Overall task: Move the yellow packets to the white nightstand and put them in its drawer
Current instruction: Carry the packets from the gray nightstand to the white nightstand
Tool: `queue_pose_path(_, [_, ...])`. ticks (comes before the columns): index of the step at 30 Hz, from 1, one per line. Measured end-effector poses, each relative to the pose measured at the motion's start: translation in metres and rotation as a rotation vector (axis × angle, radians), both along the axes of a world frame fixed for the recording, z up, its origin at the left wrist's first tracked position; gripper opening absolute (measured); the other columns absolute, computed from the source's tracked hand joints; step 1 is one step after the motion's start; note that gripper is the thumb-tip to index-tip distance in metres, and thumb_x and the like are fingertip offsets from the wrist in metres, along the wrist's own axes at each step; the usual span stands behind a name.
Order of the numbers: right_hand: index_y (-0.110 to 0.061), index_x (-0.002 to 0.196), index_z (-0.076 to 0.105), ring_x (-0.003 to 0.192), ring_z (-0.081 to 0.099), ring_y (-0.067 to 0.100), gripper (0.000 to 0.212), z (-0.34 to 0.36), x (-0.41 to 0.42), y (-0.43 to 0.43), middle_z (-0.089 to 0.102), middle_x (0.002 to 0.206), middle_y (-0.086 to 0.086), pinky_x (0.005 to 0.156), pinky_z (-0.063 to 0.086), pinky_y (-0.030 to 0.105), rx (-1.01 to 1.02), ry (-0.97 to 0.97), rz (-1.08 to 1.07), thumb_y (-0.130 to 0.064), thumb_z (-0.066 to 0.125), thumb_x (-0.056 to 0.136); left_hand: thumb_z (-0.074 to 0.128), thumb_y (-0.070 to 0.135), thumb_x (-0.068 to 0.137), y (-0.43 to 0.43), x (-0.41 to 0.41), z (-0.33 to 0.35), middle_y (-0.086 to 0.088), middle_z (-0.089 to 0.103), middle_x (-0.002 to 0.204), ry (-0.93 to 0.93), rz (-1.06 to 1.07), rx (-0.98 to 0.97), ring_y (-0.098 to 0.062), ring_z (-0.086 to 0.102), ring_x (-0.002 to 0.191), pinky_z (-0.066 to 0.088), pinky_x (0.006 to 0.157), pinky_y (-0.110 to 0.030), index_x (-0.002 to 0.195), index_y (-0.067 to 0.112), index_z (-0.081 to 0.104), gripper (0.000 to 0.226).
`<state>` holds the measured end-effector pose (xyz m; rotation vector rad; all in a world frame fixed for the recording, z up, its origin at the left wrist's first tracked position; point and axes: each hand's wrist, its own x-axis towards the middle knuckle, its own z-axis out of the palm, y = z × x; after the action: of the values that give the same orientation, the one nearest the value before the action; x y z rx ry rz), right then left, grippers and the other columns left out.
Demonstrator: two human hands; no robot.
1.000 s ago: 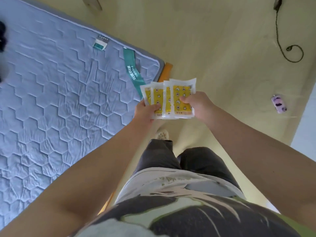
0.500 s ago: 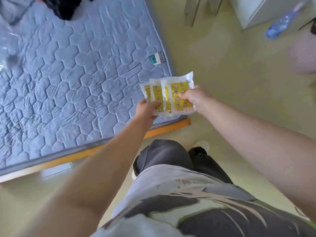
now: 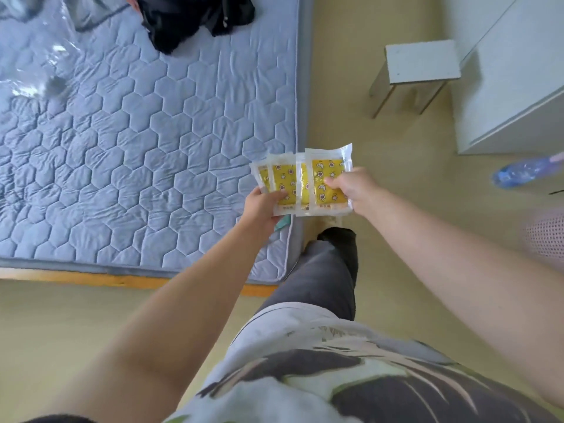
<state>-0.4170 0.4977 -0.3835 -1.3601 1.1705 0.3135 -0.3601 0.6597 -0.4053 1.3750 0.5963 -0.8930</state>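
Note:
Several yellow packets (image 3: 300, 181) with clear plastic borders are fanned out in front of me, over the right edge of the mattress. My left hand (image 3: 264, 206) pinches their lower left corner. My right hand (image 3: 355, 187) pinches the rightmost packet, thumb on its face. A white cabinet (image 3: 512, 87) stands at the upper right; I cannot tell whether it is the nightstand, and no drawer shows.
A blue quilted mattress (image 3: 137, 132) on a wooden base fills the left, with black clothing (image 3: 195, 16) and clear plastic on it. A small white stool (image 3: 418, 65) stands beside the cabinet. A blue plastic bottle (image 3: 525, 172) and a pink mesh thing (image 3: 546, 236) lie at the right.
The view has swung round: the mattress edge now runs up the frame, and the stool and white cabinet have come nearer at upper right. Both hands keep their hold on the packets.

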Motion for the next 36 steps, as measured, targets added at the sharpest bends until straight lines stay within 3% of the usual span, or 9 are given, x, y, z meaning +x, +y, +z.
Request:
queue_pose_path(4, [-0.004, 0.122, 0.054, 0.105, 0.063, 0.025, 0.044, 0.017, 0.077, -0.093, 0.065, 0.115, 0.008, 0.097, 0.048, 0.042, -0.049, -0.042, 0.028, -0.012, 0.071, 0.083, 0.059, -0.01, 0.086, -0.086, 0.072, 0.009, -0.008, 0.068, 0.095, -0.034, 0.013, -0.027, -0.023, 0.067, 0.079, 0.056, 0.083, -0.042, 0.095, 0.011, 0.058, 0.023])
queue_pose_path(8, [-0.005, 0.111, 0.06, 0.099, 0.065, 0.023, 0.031, 0.036, 0.15, -0.173, 0.067, 0.108, 0.008, 0.093, 0.051, 0.039, -0.095, -0.061, 0.053, -0.01, 0.071, 0.083, 0.06, -0.009, 0.086, -0.165, 0.143, 0.028, -0.005, 0.068, 0.089, -0.076, -0.005, -0.028, -0.021, 0.068, 0.077, 0.058, 0.075, -0.037, 0.09, 0.013, 0.059, 0.022])
queue_pose_path(14, [-0.002, 0.118, 0.058, 0.102, 0.065, 0.025, 0.044, 0.046, 0.237, -0.278, 0.067, 0.111, 0.009, 0.095, 0.05, 0.043, -0.053, -0.061, 0.011, -0.012, 0.075, 0.078, 0.06, -0.009, 0.085, -0.267, 0.235, 0.051, -0.01, 0.069, 0.102, -0.088, -0.003, -0.056, -0.026, 0.068, 0.09, 0.056, 0.084, -0.042, 0.096, 0.011, 0.06, 0.022])
queue_pose_path(20, [-0.005, 0.109, 0.057, 0.101, 0.063, 0.022, 0.03, 0.047, 0.341, -0.391, 0.066, 0.108, 0.005, 0.096, 0.049, 0.04, -0.025, -0.103, -0.003, -0.009, 0.072, 0.082, 0.061, -0.007, 0.086, -0.385, 0.338, 0.049, -0.007, 0.069, 0.102, -0.104, -0.002, -0.052, -0.024, 0.069, 0.089, 0.057, 0.08, -0.039, 0.096, 0.013, 0.061, 0.022])
queue_pose_path(27, [-0.004, 0.111, 0.059, 0.097, 0.066, 0.027, 0.03, 0.064, 0.472, -0.533, 0.067, 0.108, 0.011, 0.081, 0.055, 0.042, 0.012, -0.164, -0.046, -0.004, 0.069, 0.083, 0.06, -0.009, 0.085, -0.527, 0.469, 0.061, -0.007, 0.069, 0.101, -0.123, 0.022, -0.074, -0.025, 0.068, 0.089, 0.057, 0.071, -0.034, 0.095, 0.014, 0.061, 0.024])
queue_pose_path(36, [-0.006, 0.112, 0.06, 0.093, 0.066, 0.024, 0.03, 0.062, 0.636, -0.652, 0.068, 0.103, 0.008, 0.085, 0.054, 0.043, 0.045, -0.184, -0.098, -0.007, 0.07, 0.084, 0.062, -0.003, 0.087, -0.654, 0.647, 0.07, -0.008, 0.068, 0.108, -0.157, -0.065, -0.079, -0.026, 0.068, 0.095, 0.057, 0.083, -0.041, 0.101, 0.015, 0.061, 0.023])
